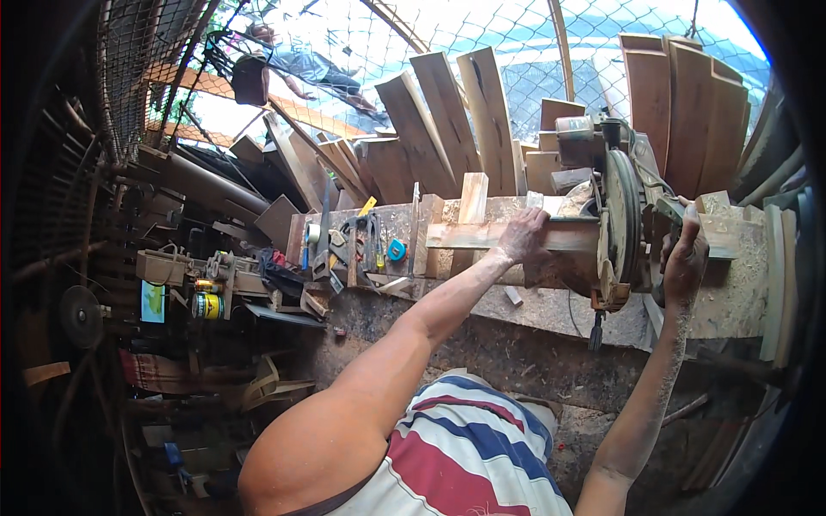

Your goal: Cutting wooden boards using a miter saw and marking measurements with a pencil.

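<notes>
A long wooden board [471,235] lies across the bench and runs under the circular blade housing of a bench-mounted power saw [624,206]. My left hand [523,235] is on this board, just left of the saw, with its fingers curled over the far edge. On the saw's right side, my right hand [686,249] is closed around what looks like its handle; the hand partly hides the grip. Beneath the board, a short wood piece [472,202] lies crosswise. The blade's lower edge is hidden by the housing.
Hand tools, including a hand saw [323,232] and a blue tape measure [396,250], lie left on the bench. Planks [443,112] lean against the wire mesh behind. Sawdust covers the bench's right end [744,297]. A person [314,67] is outside the mesh.
</notes>
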The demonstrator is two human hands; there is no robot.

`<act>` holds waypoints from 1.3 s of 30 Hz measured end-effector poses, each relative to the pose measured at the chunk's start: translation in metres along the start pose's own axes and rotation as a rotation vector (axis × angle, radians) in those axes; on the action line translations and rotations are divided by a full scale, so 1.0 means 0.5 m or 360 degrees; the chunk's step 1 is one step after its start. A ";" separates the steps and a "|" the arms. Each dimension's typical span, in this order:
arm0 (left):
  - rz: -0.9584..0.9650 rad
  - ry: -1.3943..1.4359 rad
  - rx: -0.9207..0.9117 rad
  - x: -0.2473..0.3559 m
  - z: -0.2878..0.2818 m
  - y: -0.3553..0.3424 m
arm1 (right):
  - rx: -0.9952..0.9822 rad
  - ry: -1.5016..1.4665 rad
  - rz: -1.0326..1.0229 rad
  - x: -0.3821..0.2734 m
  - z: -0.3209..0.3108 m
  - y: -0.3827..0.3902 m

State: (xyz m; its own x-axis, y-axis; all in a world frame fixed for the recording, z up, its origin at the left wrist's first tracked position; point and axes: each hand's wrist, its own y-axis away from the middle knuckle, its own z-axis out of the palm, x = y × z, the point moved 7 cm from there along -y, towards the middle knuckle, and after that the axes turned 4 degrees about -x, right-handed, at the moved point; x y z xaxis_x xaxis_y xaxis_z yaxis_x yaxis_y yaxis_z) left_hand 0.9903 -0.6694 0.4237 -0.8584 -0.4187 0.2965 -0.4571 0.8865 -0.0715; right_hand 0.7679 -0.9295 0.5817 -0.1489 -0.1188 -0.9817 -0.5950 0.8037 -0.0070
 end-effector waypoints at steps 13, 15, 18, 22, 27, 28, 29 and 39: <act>-0.0035 0.0040 0.0004 -0.006 -0.006 -0.002 | 0.0155 0.0952 -0.0783 0.040 -0.005 0.031; -0.0049 0.0048 -0.0018 -0.008 -0.001 -0.002 | 0.0101 0.0404 -0.0469 0.061 -0.012 0.030; -0.0037 0.0076 -0.0059 -0.007 0.002 -0.006 | -0.0003 -0.0150 -0.0148 0.057 -0.004 0.042; -0.0033 0.0045 -0.0070 -0.002 -0.004 -0.009 | -0.0009 -0.0167 -0.0178 0.006 -0.001 0.055; -0.0025 0.0046 -0.0032 0.006 -0.010 -0.011 | 0.0006 -0.0152 -0.0160 -0.001 -0.005 0.061; -0.0075 0.0052 -0.0088 0.003 -0.005 -0.011 | 0.0019 -0.0191 -0.0144 0.004 -0.007 0.062; -0.0064 0.0045 -0.0058 0.006 -0.008 -0.011 | 0.0026 -0.0187 -0.0153 0.007 -0.007 0.063; -0.0027 0.0103 -0.0007 0.010 -0.011 -0.018 | 0.0016 -0.0183 -0.0131 0.027 -0.011 0.069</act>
State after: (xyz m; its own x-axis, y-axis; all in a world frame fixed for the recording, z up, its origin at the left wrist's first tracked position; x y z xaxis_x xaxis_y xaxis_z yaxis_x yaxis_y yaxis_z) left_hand 0.9912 -0.6787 0.4310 -0.8335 -0.4203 0.3587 -0.4705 0.8802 -0.0619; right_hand 0.7411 -0.9066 0.5694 -0.0081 -0.1172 -0.9931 -0.5935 0.7998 -0.0896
